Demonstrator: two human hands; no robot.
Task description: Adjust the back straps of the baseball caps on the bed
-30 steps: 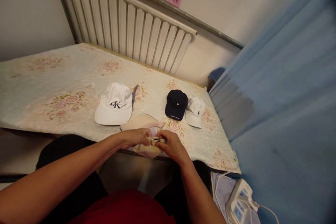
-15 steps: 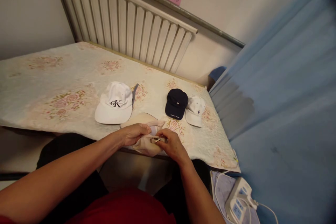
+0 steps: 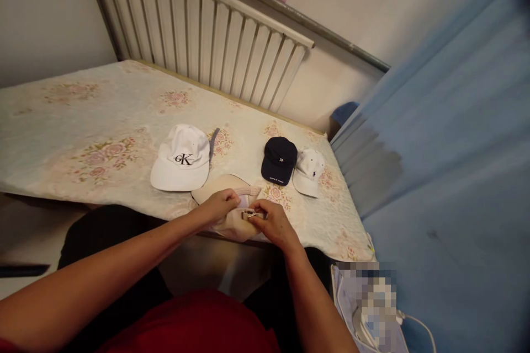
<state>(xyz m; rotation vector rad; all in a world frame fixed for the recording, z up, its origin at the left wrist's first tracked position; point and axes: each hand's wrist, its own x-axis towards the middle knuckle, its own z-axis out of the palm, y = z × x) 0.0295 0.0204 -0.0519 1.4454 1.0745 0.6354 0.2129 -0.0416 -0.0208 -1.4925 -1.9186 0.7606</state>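
A beige cap (image 3: 238,224) lies upturned at the bed's near edge, its brim pointing away to the left. My left hand (image 3: 218,205) is closed on the cap's rim at the left of its opening. At the back of the same cap, the fingers of my right hand (image 3: 271,222) pinch the strap beside a small metal buckle (image 3: 247,214). Just beyond sits a white cap (image 3: 182,157) with black letters and a grey strap sticking out. Farther right, a dark navy cap (image 3: 279,160) touches a smaller white cap (image 3: 309,172).
The caps rest on a bed with a floral cover (image 3: 124,105). A white radiator (image 3: 207,33) stands behind it, and a blue curtain (image 3: 434,149) hangs along the right. At the lower right, a blurred-out patch covers something with a white cable (image 3: 422,324).
Both hands stay on the beige cap, with only slight finger movement at its strap and rim. The view has shifted a little. The other caps lie where they were.
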